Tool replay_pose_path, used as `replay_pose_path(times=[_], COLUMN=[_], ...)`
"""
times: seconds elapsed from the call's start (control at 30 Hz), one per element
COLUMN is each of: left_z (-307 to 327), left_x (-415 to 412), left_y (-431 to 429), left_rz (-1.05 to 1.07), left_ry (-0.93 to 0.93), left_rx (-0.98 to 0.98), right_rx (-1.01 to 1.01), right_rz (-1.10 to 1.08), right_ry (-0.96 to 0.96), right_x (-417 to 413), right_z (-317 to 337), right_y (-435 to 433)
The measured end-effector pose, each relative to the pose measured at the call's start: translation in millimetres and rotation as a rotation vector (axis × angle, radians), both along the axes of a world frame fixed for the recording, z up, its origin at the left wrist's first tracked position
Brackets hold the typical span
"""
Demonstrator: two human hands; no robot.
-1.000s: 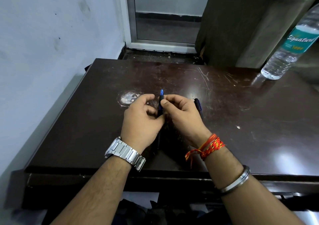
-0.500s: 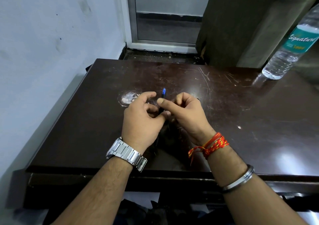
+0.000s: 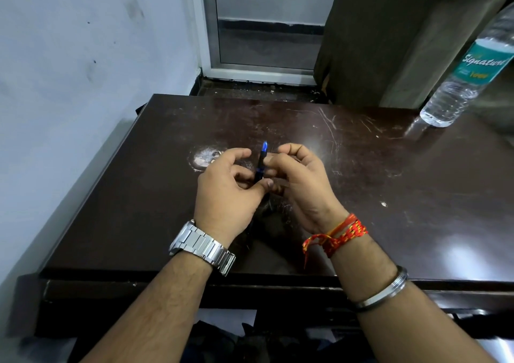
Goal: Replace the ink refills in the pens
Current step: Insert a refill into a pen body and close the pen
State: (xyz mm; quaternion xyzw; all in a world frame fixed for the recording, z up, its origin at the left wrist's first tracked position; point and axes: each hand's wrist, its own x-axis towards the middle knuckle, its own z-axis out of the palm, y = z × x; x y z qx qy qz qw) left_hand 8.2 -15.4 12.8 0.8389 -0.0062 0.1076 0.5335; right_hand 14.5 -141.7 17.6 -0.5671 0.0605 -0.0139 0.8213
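Note:
A dark pen (image 3: 261,163) with a blue end stands nearly upright between my two hands, above the middle of the dark brown table (image 3: 389,195). My left hand (image 3: 228,193) grips the pen's lower part with thumb and fingers. My right hand (image 3: 301,179) is curled close on the pen's right side, with its fingertips on the barrel. The pen's lower end is hidden behind my hands. Whether my right hand holds another part in its palm cannot be told.
A clear water bottle (image 3: 467,76) with a teal label stands at the table's far right. A worn pale patch (image 3: 205,156) marks the tabletop left of my hands. A white wall runs along the left, with a door frame behind the table.
My right hand has curled inward and now covers the second dark pen piece that stuck out beside it a second ago. The blue-ended pen stays upright between my hands.

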Motion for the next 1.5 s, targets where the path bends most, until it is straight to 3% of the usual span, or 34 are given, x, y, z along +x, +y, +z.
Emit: replay_pose_path(times=[0.27,0.47,0.57,0.9,1.03,1.17,1.37,1.5], left_z=[-0.1,7.9,10.7,11.1,10.2,9.6,8.8,7.6], left_x=[-1.5,-7.5,-8.8,-8.3,-7.8,-8.3,-6.8,-5.9], left_y=[0.1,-4.6,-7.4,-5.4,-4.7,-5.0,-4.5,-4.2], left_rz=[-0.018,-0.006,0.006,0.059,0.069,0.063,0.029,0.023], left_ry=[-0.042,-0.205,-0.228,-0.203,-0.192,-0.203,-0.209,-0.191], left_rx=[0.064,0.489,0.575,0.559,0.545,0.568,0.602,0.623], right_rx=[-0.022,-0.092,-0.037,0.037,-0.144,-0.071,-0.262,-0.189], right_rz=[-0.016,-0.023,-0.02,-0.083,-0.171,-0.114,-0.175,-0.129], right_ry=[0.03,0.035,0.057,0.058,0.011,0.043,0.063,0.056], right_x=[0.8,1.7,3.4,4.2,2.6,3.8,3.6,5.3], right_z=[-0.8,-6.4,-6.3,-7.7,-11.9,-12.2,-17.5,-15.8], right_y=[2.7,3.7,5.6,5.2,4.9,6.9,6.9,7.9])
